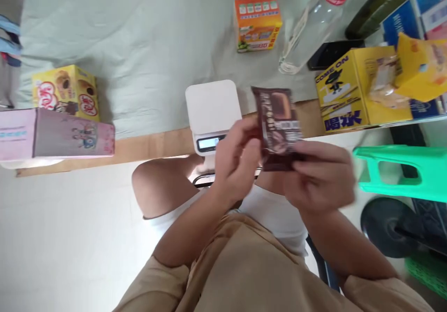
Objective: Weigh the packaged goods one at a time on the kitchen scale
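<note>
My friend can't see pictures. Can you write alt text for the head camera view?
Two hands, left hand and right hand, hold a dark brown snack packet above a white kitchen scale. Around it on the pale green tablecloth are snack boxes and a clear bottle.

Bright even daylight, soft shadows; motion blur on both hands, wide-angle bending at edges
</note>
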Motion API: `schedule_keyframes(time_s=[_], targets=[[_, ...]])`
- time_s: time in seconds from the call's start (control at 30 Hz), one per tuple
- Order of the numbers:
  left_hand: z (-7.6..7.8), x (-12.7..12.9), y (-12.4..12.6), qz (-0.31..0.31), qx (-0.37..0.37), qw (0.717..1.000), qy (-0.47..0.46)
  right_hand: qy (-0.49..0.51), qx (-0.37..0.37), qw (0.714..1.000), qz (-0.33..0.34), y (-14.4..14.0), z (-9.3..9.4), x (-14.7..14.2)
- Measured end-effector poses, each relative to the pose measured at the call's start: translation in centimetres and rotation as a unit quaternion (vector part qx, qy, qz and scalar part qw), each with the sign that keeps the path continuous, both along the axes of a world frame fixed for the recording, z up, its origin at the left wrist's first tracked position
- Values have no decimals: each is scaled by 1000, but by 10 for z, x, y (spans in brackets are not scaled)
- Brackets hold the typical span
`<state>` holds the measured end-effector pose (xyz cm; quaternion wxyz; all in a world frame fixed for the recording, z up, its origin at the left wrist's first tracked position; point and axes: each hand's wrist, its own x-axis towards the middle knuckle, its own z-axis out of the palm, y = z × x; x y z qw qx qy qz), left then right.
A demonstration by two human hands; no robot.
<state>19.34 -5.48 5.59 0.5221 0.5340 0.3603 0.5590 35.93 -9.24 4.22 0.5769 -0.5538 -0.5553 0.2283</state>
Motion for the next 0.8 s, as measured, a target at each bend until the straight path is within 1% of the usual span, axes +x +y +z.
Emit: schedule_keyframes(time_s=[0.03,0.07,0.1,0.13,0.2,0.3,0.43,0.47,0.53,0.63,0.7,0.8], targets=[[-7,-12,0,42,-14,999,8,-44,52,997,43,6,-6,-17],[-13,-24,2,78,-28,996,27,-79,90,990,69,14,-13,-32],[-18,-35,5,103,-42,992,55,-109,111,984,86,24,-19,-44],[-22,-45,9,121,-53,987,89,-124,109,982,94,35,-25,-53],[-28,-62,20,136,-73,977,148,-138,92,979,117,57,-36,-66],[-33,-78,36,152,-90,969,173,-143,88,973,161,79,-49,-73],[-33,-87,52,200,-104,961,158,-203,79,965,148,90,-55,-76],[-33,-89,54,201,-114,960,155,-217,82,961,149,91,-55,-77],[-32,-94,57,183,-139,961,150,-232,89,955,159,93,-54,-78],[-34,-100,56,166,-162,961,150,-223,111,955,159,97,-55,-79],[-36,-104,54,176,-150,960,156,-229,115,955,150,97,-57,-80],[-38,-110,56,199,-105,960,167,-280,101,945,132,93,-54,-78]])
